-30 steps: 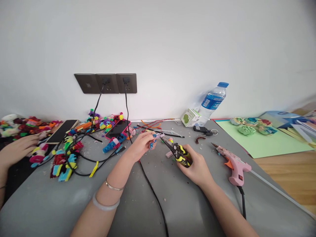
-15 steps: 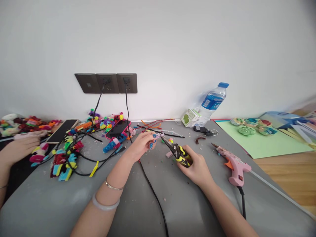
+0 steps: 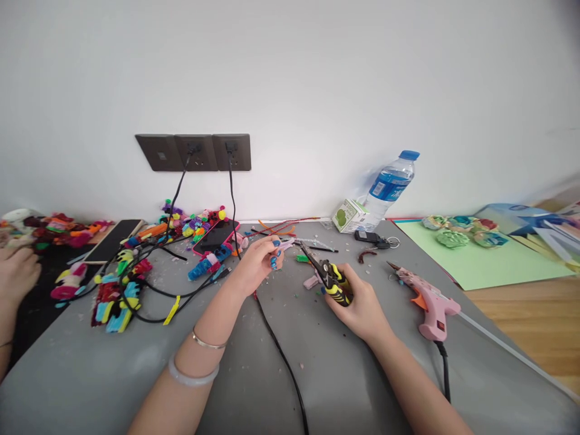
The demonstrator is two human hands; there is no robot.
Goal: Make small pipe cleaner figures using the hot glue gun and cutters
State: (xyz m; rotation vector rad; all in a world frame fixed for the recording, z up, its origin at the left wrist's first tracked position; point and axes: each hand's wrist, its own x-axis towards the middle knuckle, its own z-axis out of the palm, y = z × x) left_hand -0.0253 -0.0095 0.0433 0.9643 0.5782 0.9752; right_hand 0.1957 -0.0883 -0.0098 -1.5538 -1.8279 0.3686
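Note:
Near the middle of the grey table (image 3: 272,386), my left hand (image 3: 263,263) pinches a small pale pink-lilac piece (image 3: 286,243) between blue-nailed fingers. My right hand (image 3: 362,302) is wrapped round the yellow-and-black handles of long-nosed pliers (image 3: 327,273). The tips of the pliers are beside the far end of the pale piece; whether they touch it cannot be made out. A small pink item (image 3: 312,281) and a green bit lie on the table just under the plier jaws.
Fuzzy colourful figures (image 3: 118,299), cables and phones lie left, by another person's hand (image 3: 18,272). A pink glue gun (image 3: 435,308), keys (image 3: 387,243), a box (image 3: 348,215) and a tilted bottle (image 3: 390,184) are right. Green paper (image 3: 480,266) holds paper flowers.
My left hand has shifted slightly left, and a gap has opened between its fingers and the pliers. The other person's hand has moved left, off the pale pink object.

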